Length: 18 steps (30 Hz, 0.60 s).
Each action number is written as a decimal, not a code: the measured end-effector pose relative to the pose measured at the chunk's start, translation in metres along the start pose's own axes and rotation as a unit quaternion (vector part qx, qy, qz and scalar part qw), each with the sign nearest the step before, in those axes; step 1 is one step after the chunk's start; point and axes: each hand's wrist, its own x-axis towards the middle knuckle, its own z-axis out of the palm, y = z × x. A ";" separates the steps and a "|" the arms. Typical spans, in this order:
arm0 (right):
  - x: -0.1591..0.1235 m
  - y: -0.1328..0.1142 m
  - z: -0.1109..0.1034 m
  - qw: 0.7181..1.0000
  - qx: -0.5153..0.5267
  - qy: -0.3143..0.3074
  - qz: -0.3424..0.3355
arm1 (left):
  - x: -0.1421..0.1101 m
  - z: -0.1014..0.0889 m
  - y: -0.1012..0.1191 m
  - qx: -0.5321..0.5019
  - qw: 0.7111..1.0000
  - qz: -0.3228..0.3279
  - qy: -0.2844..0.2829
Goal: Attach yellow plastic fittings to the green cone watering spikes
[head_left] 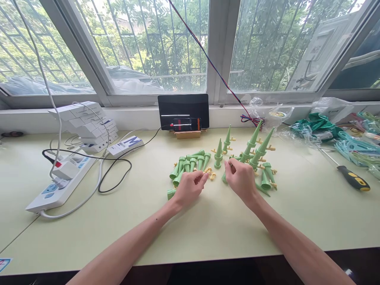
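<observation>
Two hands reach over the table [213, 229]. The left hand [190, 186] brings thumb and forefinger close together beside small yellow valves [212, 175]; whether it pinches one, I cannot tell. The right hand [242, 178] is curled, its fingertips drawn in near green spikes, and its grip is hidden. Some spikes [192, 162] lie heaped just beyond the left hand; others [263, 148], bearing yellow valves, stand or lie around the right hand. A screwdriver [353, 178] lies well apart, at far right.
</observation>
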 end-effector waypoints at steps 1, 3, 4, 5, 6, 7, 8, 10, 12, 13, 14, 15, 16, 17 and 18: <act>0.000 0.000 0.000 1.000 -0.002 0.004 0.000 | 0.000 0.000 0.000 0.000 1.000 0.000 0.000; 0.000 0.000 0.000 1.000 -0.002 0.013 -0.002 | 0.000 0.000 0.000 0.001 1.000 0.002 0.002; 0.000 0.000 0.000 1.000 0.000 0.017 -0.003 | 0.000 0.000 0.000 0.002 1.000 0.003 0.003; 0.000 -0.001 0.000 1.000 0.002 0.022 -0.004 | 0.000 0.000 0.000 0.003 1.000 0.004 0.003; 0.000 -0.001 0.000 1.000 0.006 0.027 -0.005 | 0.000 0.000 0.000 0.004 1.000 0.005 0.004; 0.000 -0.002 0.000 0.999 0.011 0.034 -0.007 | 0.000 0.000 0.000 0.005 1.000 0.006 0.004; 0.000 -0.002 0.000 0.999 0.015 0.041 -0.008 | 0.000 0.000 -0.001 0.007 1.000 0.007 0.005; 0.001 -0.003 -0.001 0.998 0.023 0.060 -0.011 | 0.000 0.000 -0.001 0.012 1.000 0.010 0.007; 0.001 -0.005 -0.002 0.996 0.033 0.080 -0.021 | 0.000 0.001 -0.002 0.015 1.000 0.013 0.007; 0.000 -0.006 -0.003 0.995 0.039 0.087 -0.028 | -0.001 0.001 -0.002 0.015 1.000 0.015 0.007; 0.000 -0.007 -0.003 0.994 0.045 0.091 -0.038 | -0.001 0.001 -0.002 0.017 1.000 0.017 0.007; 0.000 -0.008 -0.003 0.993 0.054 0.092 -0.049 | -0.001 0.001 -0.001 0.019 1.000 0.019 0.007; -0.001 -0.010 -0.003 0.992 0.065 0.087 -0.059 | -0.001 0.001 -0.001 0.021 1.000 0.022 0.007; -0.002 -0.011 -0.003 0.992 0.078 0.076 -0.069 | -0.001 0.001 0.000 0.024 0.999 0.025 0.006; -0.003 -0.012 -0.003 0.991 0.093 0.058 -0.077 | -0.001 0.000 0.000 0.027 0.999 0.027 0.004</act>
